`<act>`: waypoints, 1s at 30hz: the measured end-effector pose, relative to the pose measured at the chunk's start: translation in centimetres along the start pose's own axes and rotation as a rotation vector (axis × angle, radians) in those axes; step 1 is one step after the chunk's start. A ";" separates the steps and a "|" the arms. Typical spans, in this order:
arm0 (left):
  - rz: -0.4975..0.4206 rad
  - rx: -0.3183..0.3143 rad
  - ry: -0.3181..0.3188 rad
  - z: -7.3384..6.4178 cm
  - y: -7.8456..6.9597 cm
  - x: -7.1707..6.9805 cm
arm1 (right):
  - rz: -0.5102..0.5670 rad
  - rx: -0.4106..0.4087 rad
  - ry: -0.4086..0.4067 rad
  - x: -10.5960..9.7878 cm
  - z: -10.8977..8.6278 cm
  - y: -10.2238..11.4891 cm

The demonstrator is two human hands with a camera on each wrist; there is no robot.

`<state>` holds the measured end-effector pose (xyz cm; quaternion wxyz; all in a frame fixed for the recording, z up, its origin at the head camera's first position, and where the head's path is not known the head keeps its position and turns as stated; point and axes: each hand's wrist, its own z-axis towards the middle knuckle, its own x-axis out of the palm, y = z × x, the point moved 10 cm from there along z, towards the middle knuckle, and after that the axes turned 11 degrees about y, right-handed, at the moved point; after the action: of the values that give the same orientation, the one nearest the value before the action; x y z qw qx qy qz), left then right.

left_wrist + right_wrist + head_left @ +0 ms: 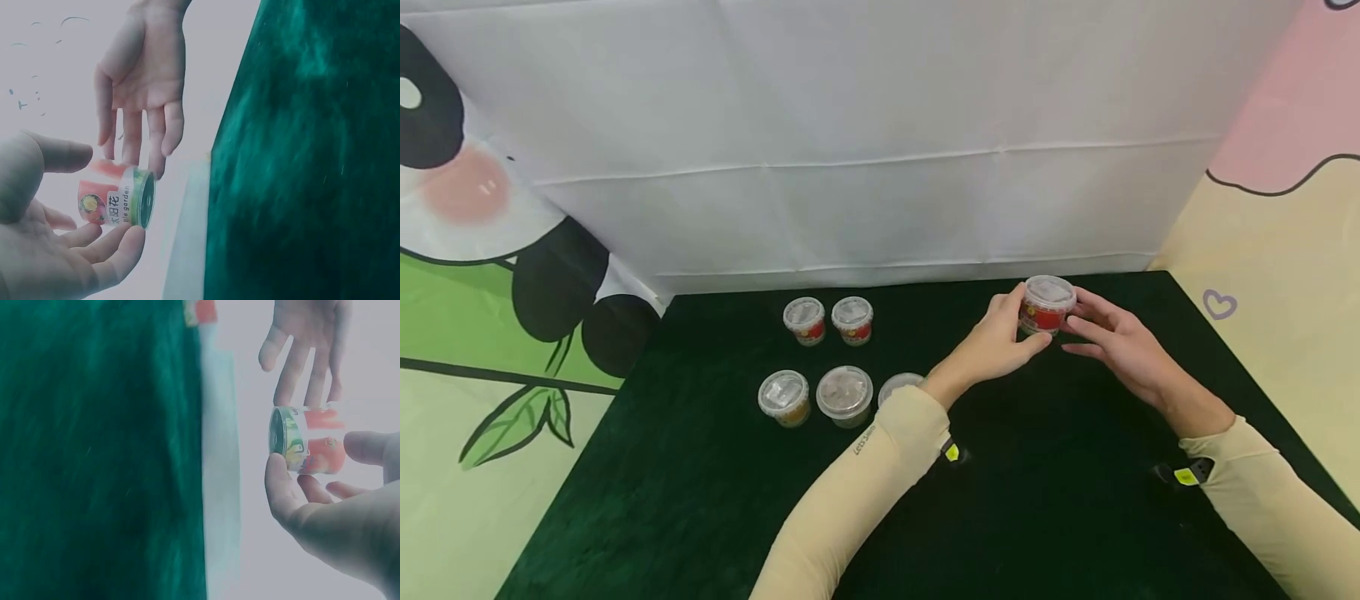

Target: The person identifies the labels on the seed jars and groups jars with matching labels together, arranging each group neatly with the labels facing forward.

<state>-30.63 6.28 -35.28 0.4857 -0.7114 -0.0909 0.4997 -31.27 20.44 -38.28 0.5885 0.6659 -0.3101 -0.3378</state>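
A small clear-lidded plastic cup with a red label is raised over the table's back right side. My left hand holds its left side, the thumb in front near the base and a finger up by the lid. My right hand is at the opposite side, its loosely extended fingertips at the cup and the thumb a little apart. In the left wrist view the label of the cup shows a flower picture and printed lettering. The right wrist view shows the green-edged base of the cup.
Two similar red-labelled cups stand at the back left of the dark green tabletop. In front of them are a tan-filled cup, a wider lidded cup and another lidded cup partly behind my left sleeve. White cloth hangs behind.
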 end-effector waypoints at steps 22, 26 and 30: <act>-0.181 -0.094 -0.083 -9.1 4.5 -8.0 | 0.046 -0.109 0.145 9.3 4.5 4.3; -0.191 -0.083 -0.094 -10.4 4.8 -8.6 | 0.083 -0.107 0.175 10.7 5.1 4.4; -0.182 -0.063 -0.118 -11.2 5.0 -8.8 | 0.098 -0.087 0.188 11.6 5.5 4.2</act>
<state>-27.74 -8.43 -33.36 0.5003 -0.6844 -0.1990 0.4916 -29.10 7.45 -35.52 0.6593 0.6524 -0.2708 -0.2576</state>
